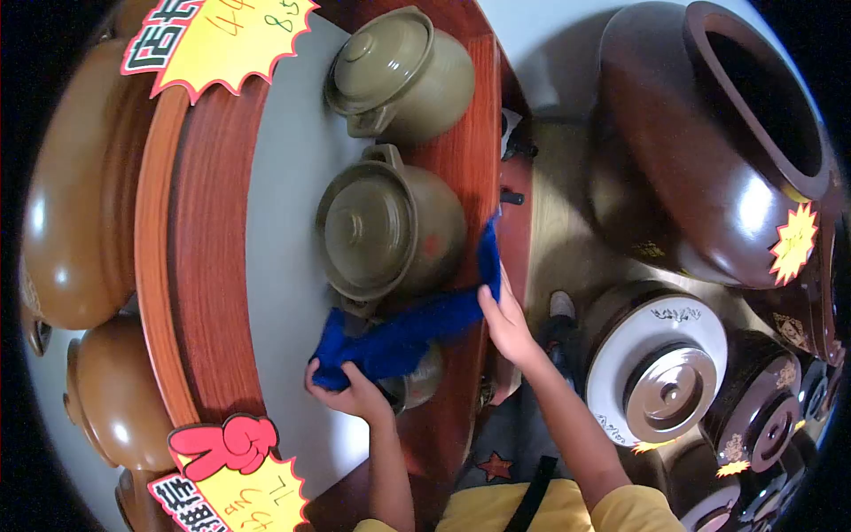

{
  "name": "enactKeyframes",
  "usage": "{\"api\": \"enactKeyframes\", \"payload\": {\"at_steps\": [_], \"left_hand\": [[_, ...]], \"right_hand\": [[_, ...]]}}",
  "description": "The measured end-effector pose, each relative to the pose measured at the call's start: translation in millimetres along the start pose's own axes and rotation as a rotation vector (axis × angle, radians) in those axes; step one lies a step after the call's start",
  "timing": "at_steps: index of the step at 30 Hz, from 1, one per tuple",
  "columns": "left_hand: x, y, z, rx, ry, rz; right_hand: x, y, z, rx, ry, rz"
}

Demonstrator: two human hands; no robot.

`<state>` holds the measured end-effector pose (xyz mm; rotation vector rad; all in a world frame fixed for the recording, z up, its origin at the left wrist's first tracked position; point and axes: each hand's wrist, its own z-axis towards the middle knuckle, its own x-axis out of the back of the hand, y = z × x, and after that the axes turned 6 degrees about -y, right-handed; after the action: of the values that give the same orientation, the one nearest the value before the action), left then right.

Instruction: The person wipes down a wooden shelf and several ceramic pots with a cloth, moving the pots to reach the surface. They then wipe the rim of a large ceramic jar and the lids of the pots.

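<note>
A blue cloth is stretched between my two hands. My left hand has its fingers closed on the bunched lower left end. At the other end my right hand pinches the cloth near the shelf's front edge, and a loose corner sticks up above it. Just beyond the cloth stands a lidded olive-brown clay pot, whose near handle the cloth overlaps in this view. Beneath the cloth, a smaller pot shows only in part.
Another lidded olive pot stands farther along the wooden shelf. Brown pots fill the left shelf, with a yellow price sign at its edge. Large dark jars and a white-lidded crock stand on the floor to the right.
</note>
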<state>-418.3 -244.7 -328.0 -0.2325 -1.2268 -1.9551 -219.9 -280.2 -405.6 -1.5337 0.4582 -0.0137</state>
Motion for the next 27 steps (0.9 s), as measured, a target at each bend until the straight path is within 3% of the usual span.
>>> {"api": "enactKeyframes", "payload": {"at_steps": [2,7,9,10,12,16,19,21,23,25,27], "left_hand": [[-11.6,3.3,14.9,0.025,0.106,0.016],[-51.3,-21.9,38.9,0.029,0.012,-0.067],[-57.3,-27.4,43.3,0.075,-0.091,0.014],[-57.4,-26.8,43.1,0.075,-0.090,0.017],[-57.9,-22.5,39.3,0.177,-0.188,-0.129],[-56.4,-20.0,21.9,0.128,-0.289,-0.025],[-54.7,-25.5,14.7,0.100,-0.263,-0.010],[-52.2,-24.9,10.4,0.177,-0.229,-0.145],[-48.6,-39.8,13.9,0.039,0.098,-0.043],[-47.8,-9.6,31.0,0.145,0.205,-0.130],[-53.1,-9.9,49.7,0.106,0.215,-0.406]], "right_hand": [[-7.4,-16.9,30.5,0.066,-0.020,-0.086],[-40.7,16.8,107.1,0.081,0.107,0.047],[-43.8,40.1,116.0,-0.062,0.170,-0.349],[-42.0,47.5,110.8,-0.005,0.207,-0.429],[-43.8,73.4,97.8,-0.022,0.247,-0.312],[-46.9,80.5,47.3,-0.094,0.191,-0.037],[-42.3,63.3,32.5,-0.279,0.083,0.118],[-43.0,31.4,33.4,-0.155,0.032,-0.206],[-43.0,-13.0,51.7,0.088,-0.032,-0.126],[-46.3,-45.3,82.9,0.302,-0.119,-0.128],[-56.7,-63.6,122.7,0.378,-0.165,-0.160]]}}
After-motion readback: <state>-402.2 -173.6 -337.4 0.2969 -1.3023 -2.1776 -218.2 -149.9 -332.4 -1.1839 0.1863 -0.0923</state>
